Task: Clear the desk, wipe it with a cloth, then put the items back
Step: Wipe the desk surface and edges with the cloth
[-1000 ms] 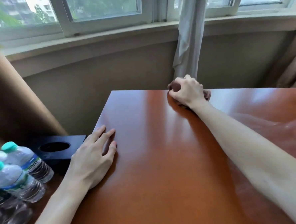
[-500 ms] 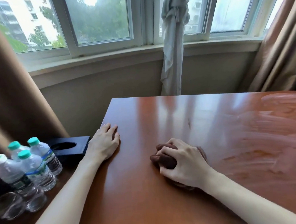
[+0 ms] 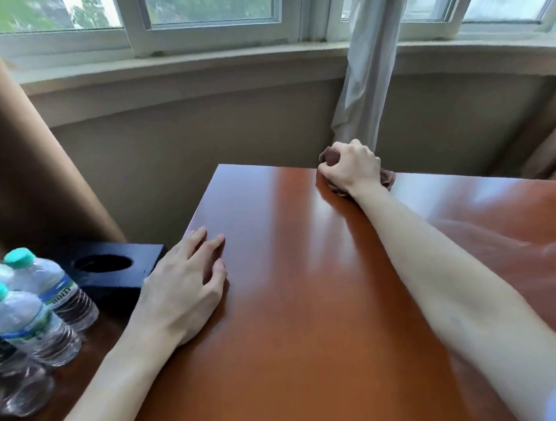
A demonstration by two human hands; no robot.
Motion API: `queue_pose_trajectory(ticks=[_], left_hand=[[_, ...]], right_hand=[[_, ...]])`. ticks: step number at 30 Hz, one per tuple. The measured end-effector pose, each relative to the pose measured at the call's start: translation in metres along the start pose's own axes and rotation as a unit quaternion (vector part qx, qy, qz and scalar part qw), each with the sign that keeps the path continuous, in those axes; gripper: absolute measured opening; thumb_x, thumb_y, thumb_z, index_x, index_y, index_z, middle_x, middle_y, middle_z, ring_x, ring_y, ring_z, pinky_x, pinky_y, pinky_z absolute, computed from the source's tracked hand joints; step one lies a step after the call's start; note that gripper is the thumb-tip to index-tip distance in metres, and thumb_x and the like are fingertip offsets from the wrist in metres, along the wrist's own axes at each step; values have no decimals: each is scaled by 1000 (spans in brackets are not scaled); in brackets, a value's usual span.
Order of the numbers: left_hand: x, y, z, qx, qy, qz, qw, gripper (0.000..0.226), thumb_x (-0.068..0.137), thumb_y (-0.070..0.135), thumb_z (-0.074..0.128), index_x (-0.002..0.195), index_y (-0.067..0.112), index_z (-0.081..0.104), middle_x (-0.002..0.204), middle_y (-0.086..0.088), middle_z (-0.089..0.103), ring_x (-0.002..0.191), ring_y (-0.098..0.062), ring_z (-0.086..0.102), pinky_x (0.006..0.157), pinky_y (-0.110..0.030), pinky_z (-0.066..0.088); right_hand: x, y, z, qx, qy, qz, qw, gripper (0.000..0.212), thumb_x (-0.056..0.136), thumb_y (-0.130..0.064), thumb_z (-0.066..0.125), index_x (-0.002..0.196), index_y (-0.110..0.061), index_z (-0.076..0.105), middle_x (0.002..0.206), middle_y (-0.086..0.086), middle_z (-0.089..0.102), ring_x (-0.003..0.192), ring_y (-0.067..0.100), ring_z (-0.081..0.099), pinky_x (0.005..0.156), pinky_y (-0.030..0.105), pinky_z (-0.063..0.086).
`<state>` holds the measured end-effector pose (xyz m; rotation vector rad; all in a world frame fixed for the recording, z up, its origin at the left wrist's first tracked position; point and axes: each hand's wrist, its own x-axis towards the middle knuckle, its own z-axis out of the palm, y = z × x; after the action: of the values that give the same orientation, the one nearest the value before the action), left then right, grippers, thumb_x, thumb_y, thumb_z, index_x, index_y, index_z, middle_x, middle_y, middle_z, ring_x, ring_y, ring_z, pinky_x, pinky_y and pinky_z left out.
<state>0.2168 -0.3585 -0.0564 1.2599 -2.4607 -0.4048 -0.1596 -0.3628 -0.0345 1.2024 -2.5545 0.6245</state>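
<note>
**Cloth at the far edge of the desk, left hand flat**

While the right arm stretches out across the desk [image 3: 308,306], the right hand [image 3: 349,167] sits at the far edge, fingers curled tight around a bunched brown cloth [image 3: 387,179]. Bits of the cloth stick out on both sides of the fist — a lump by the thumb side and a fold by the wrist side — and it presses on the wood right at the back edge, just in front of a hanging white curtain [image 3: 369,74].

The left hand [image 3: 184,291] lies palm down near the desk's left edge, fingers straight and slightly spread, holding nothing. Its fingertips point toward the far side.

The desk top is glossy reddish-brown wood with window glare running down the middle. On the right part, hazy smeared streaks show on the surface.

Left of the desk, on a lower dark surface, stand several clear water bottles [image 3: 44,289] with teal caps, packed close together — blurred, so the exact count is hard to tell. Just beside them, between the bottles and the left hand, sits a black box [image 3: 117,269] with a round hole in its top; its near corner is right next to the left hand, contact unclear.

A tan curtain [image 3: 16,161] hangs at the far left. Behind the desk runs a curved beige wall under a window sill [image 3: 196,62], with white-framed windows above.
</note>
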Motion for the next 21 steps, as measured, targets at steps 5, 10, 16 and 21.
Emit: queue_pose_trajectory(ticks=[5, 10, 16, 21], left_hand=[[-3, 2, -3, -4, -17, -1, 1000, 48, 100, 44, 40, 148, 46, 40, 162, 18, 26, 148, -5, 24, 113, -37, 33], [-7, 6, -7, 1, -38, 8, 999, 49, 102, 41, 38, 151, 38, 40, 163, 10, 27, 150, -10, 22, 118, -37, 26], [-13, 9, -10, 14, -58, 12, 998, 50, 104, 39, 35, 154, 34, 36, 165, 7, 23, 151, -13, 18, 119, -38, 22], [-8, 4, -3, 11, -36, 21, 999, 49, 104, 37, 37, 153, 34, 38, 163, 8, 26, 150, -11, 21, 117, -36, 26]], right_hand=[[-64, -44, -13, 15, -33, -60, 998, 33, 80, -51, 62, 103, -27, 68, 104, 6, 56, 105, 33, 58, 79, 40, 44], [-222, -86, -72, 99, -73, -208, 970, 35, 78, -56, 61, 101, -30, 67, 100, -1, 56, 95, 23, 57, 71, 35, 50], [-295, -44, -126, 107, -96, -272, 951, 34, 75, -54, 65, 104, -35, 69, 107, -6, 60, 96, 16, 62, 71, 30, 51], [-191, 14, -90, 57, -47, -114, 991, 29, 79, -51, 67, 103, -34, 68, 107, -2, 62, 98, 25, 65, 72, 30, 45]])
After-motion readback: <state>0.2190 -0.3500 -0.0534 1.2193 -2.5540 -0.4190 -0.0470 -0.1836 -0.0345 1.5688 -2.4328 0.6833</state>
